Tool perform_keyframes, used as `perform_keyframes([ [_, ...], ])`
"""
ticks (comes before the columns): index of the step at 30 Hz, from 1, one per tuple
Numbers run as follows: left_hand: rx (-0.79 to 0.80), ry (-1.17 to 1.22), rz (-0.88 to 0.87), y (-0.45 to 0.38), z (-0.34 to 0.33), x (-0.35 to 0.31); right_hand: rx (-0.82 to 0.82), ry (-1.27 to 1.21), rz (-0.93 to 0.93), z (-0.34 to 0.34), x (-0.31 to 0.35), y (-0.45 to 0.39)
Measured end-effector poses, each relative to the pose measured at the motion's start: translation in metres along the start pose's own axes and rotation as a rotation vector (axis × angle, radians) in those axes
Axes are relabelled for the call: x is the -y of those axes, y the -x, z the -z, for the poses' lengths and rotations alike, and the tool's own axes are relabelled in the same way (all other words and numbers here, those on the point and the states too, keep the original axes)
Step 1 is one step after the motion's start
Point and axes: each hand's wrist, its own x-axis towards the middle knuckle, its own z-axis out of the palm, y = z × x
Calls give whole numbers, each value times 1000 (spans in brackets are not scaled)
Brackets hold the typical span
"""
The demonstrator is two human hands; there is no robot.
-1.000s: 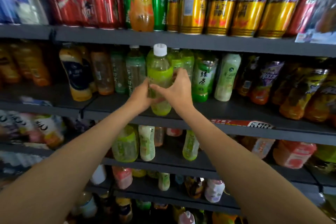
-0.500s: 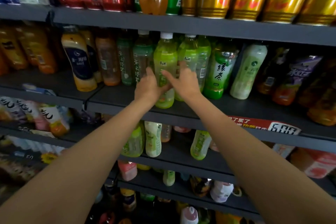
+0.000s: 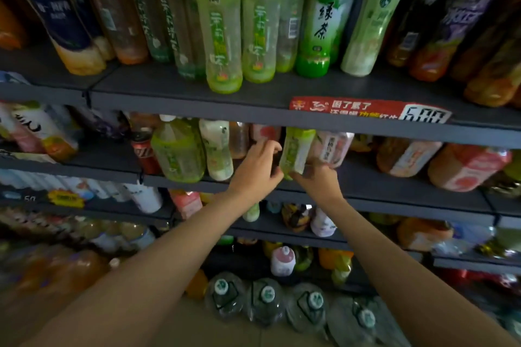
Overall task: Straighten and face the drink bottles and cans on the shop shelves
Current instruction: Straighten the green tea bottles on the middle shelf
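On the second shelf down (image 3: 394,177), just under the red price strip (image 3: 366,110) fixed to the edge of the shelf above, both hands meet at a small green-labelled bottle (image 3: 296,149) that stands near the front lip, tilted a little to the right. From the left side, the left hand (image 3: 256,169) comes in with its fingers curled toward the bottle's lower flank; the fingertips look to touch it, though whether they truly grip it cannot be told through the blur. Lower and to the right sits the right hand (image 3: 318,177), with its fingers wrapped round the bottle's base, holding it. Just beside the bottle on its right leans a pale pink-labelled bottle (image 3: 332,146), touching or nearly touching it. To the left stand a white bottle (image 3: 217,149), a wide green tea bottle (image 3: 180,149) and a dark red can (image 3: 143,149), all on the same shelf. Above, the upper shelf (image 3: 169,93) carries a row of tall bottles, among them two light green ones (image 3: 220,22) side by side and a darker green tea bottle (image 3: 321,20). Down on the floor stand large clear water jugs (image 3: 267,301) in a row.
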Motion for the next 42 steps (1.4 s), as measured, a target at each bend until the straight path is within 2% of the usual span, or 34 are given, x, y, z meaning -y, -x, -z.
perform_keyframes([
  [2,171,76,226,-16,-13,3,-29,-83,-102,-4,-5,-12],
  [3,208,134,310,-26,-17,3,-48,-115,-131,-6,-5,-19],
  [7,269,307,465,-53,-32,1,-109,-261,-176,-18,-10,-49],
  [15,272,322,511,-31,-30,20,-155,-189,-170,-28,3,-69],
  [19,292,477,515,-15,-8,24,-46,-184,-93,-21,9,-32],
  [22,402,413,407,8,13,20,92,-194,15,-24,15,17],
  [25,473,415,382,33,39,14,208,-155,65,-30,31,61],
  [28,485,441,326,45,74,3,198,-172,115,-19,55,85],
  [34,147,685,254,26,153,-31,-10,-297,292,54,131,81],
  [38,-3,592,330,-3,175,-30,-234,-357,372,94,177,47],
  [42,-169,498,367,-35,174,-22,-221,-254,310,107,193,-4],
])
